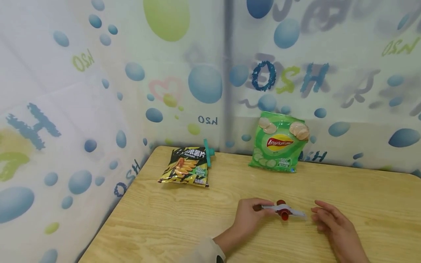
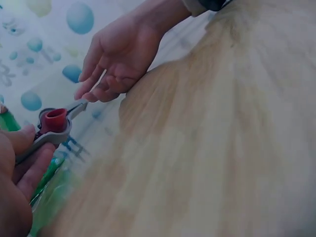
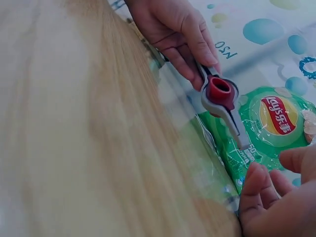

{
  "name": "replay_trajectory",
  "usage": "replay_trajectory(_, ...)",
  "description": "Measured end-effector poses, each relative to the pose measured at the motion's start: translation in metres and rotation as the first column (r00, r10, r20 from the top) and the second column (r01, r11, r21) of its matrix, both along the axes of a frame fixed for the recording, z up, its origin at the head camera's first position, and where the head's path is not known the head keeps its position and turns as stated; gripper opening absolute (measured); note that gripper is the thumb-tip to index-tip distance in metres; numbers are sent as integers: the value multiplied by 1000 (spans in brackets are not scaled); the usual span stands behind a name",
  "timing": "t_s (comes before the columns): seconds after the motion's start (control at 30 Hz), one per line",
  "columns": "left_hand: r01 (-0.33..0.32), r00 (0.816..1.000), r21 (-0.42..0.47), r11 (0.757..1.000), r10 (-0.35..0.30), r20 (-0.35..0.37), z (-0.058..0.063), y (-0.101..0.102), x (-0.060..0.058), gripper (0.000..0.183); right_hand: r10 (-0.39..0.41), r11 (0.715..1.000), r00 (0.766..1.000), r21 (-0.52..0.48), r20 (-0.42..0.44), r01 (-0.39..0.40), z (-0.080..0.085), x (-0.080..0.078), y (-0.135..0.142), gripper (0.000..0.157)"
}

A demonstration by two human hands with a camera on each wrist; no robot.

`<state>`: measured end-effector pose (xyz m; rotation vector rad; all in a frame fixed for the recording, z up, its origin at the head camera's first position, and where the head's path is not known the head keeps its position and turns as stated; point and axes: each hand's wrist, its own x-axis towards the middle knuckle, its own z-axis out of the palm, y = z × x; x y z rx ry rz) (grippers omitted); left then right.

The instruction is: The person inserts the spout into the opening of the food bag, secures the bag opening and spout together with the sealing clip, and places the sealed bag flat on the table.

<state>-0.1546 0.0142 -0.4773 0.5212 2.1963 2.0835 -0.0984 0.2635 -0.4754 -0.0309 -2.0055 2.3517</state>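
Note:
My left hand pinches one end of a grey bag clip with a red pouring spout, held over the front part of the table. In the right wrist view the spout shows as a hollow tube through the middle of the clip, and the thumb and fingers grip the far arm. My right hand hovers close to the clip's free end, its fingers loosely bent and nothing in them. The left wrist view shows a small gap between its fingertips and that end.
A green Lay's chip bag leans against the patterned curtain at the table's back edge. Left of it, a black and yellow chip bag lies with a teal clip on its right side. Wood-grain table extends underneath.

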Motion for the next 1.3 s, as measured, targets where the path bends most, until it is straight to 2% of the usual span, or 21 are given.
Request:
replay_trajectory(0.23,-17,999,91,996,14,39,4,-18,-7,21,22,982,999,186,42,-29,5,-10,-31,44)
replay_trajectory(0.5,0,999,156,988,-7,42,1,-30,-13,22,-1,941,1000,339,-24,9,1,-23,-47,41)
replay_trajectory(0.63,38,999,174,984,-33,-34,-1,-34,-17,23,-48,908,998,415,-43,62,-1,-25,-48,39)
replay_trajectory(0.77,33,990,105,994,-19,-138,-3,-37,-22,23,-77,884,995,457,-62,97,-1,-27,-48,38)
replay_trajectory(0.9,-5,964,-12,1000,1,-267,2,-41,-25,21,-97,878,994,465,-53,110,-2,-26,-47,40)
replay_trajectory(0.97,-1,948,-53,999,-16,-319,8,-43,-23,20,-107,874,993,471,-47,117,-2,-25,-47,40)
replay_trajectory(1.03,15,937,-78,997,-41,-346,13,-45,-21,19,-115,882,992,453,-53,127,-2,-25,-47,39)
replay_trajectory(1.17,20,914,-102,995,-60,-402,6,-47,-27,17,-106,903,989,406,-100,138,-2,-26,-48,36)
replay_trajectory(1.2,25,904,-101,995,-66,-422,3,-48,-29,16,-102,909,988,393,-113,139,-2,-26,-48,35)
replay_trajectory(1.3,32,854,-110,993,-84,-514,-3,-49,-32,14,-87,913,985,385,-146,138,-3,-28,-49,33)
